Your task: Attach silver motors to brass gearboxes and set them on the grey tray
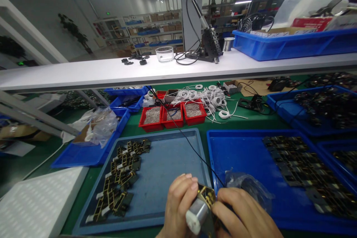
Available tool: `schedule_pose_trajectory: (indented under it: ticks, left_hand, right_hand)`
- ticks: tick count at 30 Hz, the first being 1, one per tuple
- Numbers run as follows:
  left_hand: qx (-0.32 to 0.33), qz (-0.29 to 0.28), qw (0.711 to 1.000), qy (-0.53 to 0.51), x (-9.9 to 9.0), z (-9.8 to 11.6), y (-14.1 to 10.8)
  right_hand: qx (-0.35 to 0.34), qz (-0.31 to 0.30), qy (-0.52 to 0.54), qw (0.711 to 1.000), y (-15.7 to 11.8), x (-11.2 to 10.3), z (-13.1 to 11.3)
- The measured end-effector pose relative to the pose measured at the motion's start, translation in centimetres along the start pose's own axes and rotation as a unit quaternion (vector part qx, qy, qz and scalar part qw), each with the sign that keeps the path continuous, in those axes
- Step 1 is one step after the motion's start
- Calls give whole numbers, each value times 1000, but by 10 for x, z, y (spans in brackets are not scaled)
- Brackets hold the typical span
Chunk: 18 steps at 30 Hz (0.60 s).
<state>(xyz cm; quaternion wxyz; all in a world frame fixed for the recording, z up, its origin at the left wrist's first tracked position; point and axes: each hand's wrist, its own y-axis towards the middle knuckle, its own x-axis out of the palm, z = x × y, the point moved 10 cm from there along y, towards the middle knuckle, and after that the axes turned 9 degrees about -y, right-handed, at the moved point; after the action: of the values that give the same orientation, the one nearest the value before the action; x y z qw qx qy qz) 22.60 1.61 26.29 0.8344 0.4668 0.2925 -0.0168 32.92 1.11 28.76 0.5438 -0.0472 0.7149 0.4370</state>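
My left hand (181, 202) is wrapped round a small motor assembly (198, 214) with a silver cylindrical can, a white end and brass-coloured gears in a dark frame. Close against its right side is my right hand (242, 212), fingers bent and pressed together at the gears. What those fingers hold is hidden; something dark shows beneath them. A thin black cord (192, 147) runs down from the shelf edge to behind my right hand. Both hands are over the near edges of a grey-blue tray (164, 163) and a blue tray (237, 148).
Brass-framed assemblies (119, 178) lie in the left tray; rows of dark parts (304, 171) and a clear plastic bag (251, 187) lie in the right one. Behind are red bins (152, 119) of small metal pieces and white cable coils (206, 96). A white shelf (97, 72) crosses above.
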Motion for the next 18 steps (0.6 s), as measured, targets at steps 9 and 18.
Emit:
schedule_pose_trajectory:
  ticks: [9, 18]
  left_hand:
    - [-145, -1, 987, -71, 14, -28, -20]
    - [-658, 153, 532, -510, 74, -79, -112]
  right_hand:
    - [102, -65, 159, 980, -12, 20, 26]
    - [376, -459, 100, 799, -196, 171, 142]
